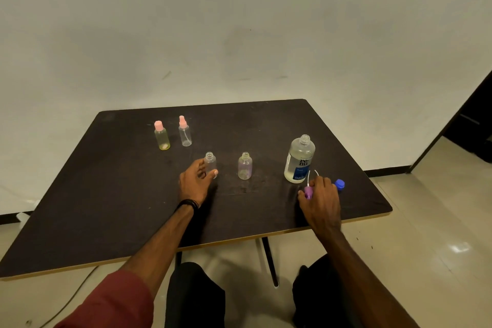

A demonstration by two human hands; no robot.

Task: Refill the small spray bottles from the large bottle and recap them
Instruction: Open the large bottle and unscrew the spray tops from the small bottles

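The large clear bottle (299,160) with a blue label stands uncapped at the right of the dark table (106,208); its blue cap (340,184) lies just right of it. Two uncapped small bottles stand mid-table: a clear one (211,162) and a purple-tinted one (245,166). My left hand (195,181) curls around the clear one, thumb against its base. My right hand (320,201) rests on the table and holds a purple spray cap (308,192), its white tube curving upward. Two small bottles with pink caps, one yellowish (162,136) and one clear (184,132), stand at the back left.
The table's near edge runs just past my forearms, and its right edge lies beyond the blue cap. My knees show below the table. A white wall is behind, with a dark doorway (474,125) at the far right.
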